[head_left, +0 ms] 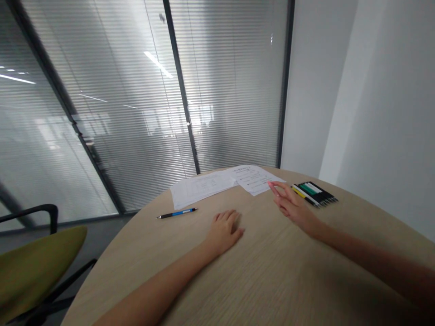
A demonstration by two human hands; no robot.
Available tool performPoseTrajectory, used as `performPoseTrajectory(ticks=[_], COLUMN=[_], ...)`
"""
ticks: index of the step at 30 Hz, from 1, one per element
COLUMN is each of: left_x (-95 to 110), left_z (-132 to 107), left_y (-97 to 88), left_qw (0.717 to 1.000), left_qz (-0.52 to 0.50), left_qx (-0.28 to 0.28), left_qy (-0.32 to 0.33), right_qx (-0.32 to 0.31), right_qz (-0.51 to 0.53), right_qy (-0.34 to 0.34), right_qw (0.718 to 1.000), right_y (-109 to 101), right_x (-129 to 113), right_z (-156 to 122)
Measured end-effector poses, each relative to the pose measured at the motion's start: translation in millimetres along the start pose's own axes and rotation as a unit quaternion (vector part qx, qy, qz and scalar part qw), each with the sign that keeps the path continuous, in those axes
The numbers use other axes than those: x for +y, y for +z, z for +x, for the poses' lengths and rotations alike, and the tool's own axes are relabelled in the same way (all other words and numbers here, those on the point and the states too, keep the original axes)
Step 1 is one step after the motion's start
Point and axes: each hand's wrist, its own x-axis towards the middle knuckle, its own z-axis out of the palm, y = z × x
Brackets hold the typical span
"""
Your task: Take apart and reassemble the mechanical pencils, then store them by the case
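My left hand (223, 232) rests on the wooden table with its fingers loosely bent, the thumb apart and nothing in it. Beyond it to the left lies a blue and black pen (177, 213), not touched by the hand. My right hand (291, 207) is held over the table with its fingers stretched out and no object showing in it. Its fingertips are near the corner of a printed sheet of paper (254, 179). Just right of that hand lies a row of pens (314, 194), mostly black, with yellow, green and white parts.
Another white sheet (200, 186) lies at the far edge of the round table (258, 276), overlapped by the printed one. A green chair (41, 262) with black armrests stands at the left. Behind the table are glass panels with blinds (231, 90) and a white wall (384, 113).
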Motion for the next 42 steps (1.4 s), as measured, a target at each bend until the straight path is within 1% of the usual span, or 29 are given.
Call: performPoseTrajectory(ticks=[1, 2, 4, 5, 9, 11, 13, 18, 24, 28, 33, 38, 42], left_x=[0, 0, 0, 0, 1, 2, 2, 4, 4, 3, 3, 3, 3], left_z=[0, 0, 0, 0, 0, 0, 0, -1, 0, 0, 0, 0, 1], left_y=[0.4, 0.5, 0.3, 0.0, -1.2, -1.4, -1.6, -2.5, -1.6, -0.3, -0.4, 0.1, 0.7], left_qw=[1.0, 1.0, 1.0, 1.0, 0.999, 0.999, 0.999, 0.999, 1.0, 0.999, 0.999, 1.0, 1.0], left_qz=[0.001, 0.003, 0.007, 0.009, 0.021, 0.028, 0.034, 0.031, 0.024, 0.031, 0.037, 0.029, 0.023], left_qx=[0.005, 0.011, 0.021, 0.024, 0.022, 0.011, 0.009, 0.014, 0.009, 0.005, 0.007, 0.003, 0.003], left_qy=[-0.005, -0.008, -0.007, -0.001, 0.012, 0.013, 0.007, -0.005, 0.006, 0.006, 0.008, 0.009, 0.003], right_qx=[-0.001, -0.019, -0.053, -0.061, -0.089, -0.108, -0.113, -0.118, -0.129, -0.128, -0.134, -0.126, -0.14], right_qz=[0.047, 0.095, 0.167, 0.199, 0.324, 0.371, 0.407, 0.473, 0.49, 0.484, 0.479, 0.483, 0.479], right_qy=[0.03, 0.052, 0.082, 0.094, 0.154, 0.176, 0.19, 0.204, 0.204, 0.214, 0.211, 0.212, 0.216], right_qw=[0.998, 0.994, 0.981, 0.974, 0.929, 0.905, 0.886, 0.849, 0.837, 0.839, 0.841, 0.84, 0.839], right_y=[-1, -2, -2, -3, -6, -9, -11, -14, -17, -16, -14, -13, -12], right_x=[-7, -14, -25, -29, -37, -38, -38, -36, -33, -36, -37, -40, -41], right_z=[0, 1, 2, 3, 7, 9, 10, 11, 12, 11, 10, 7, 5])
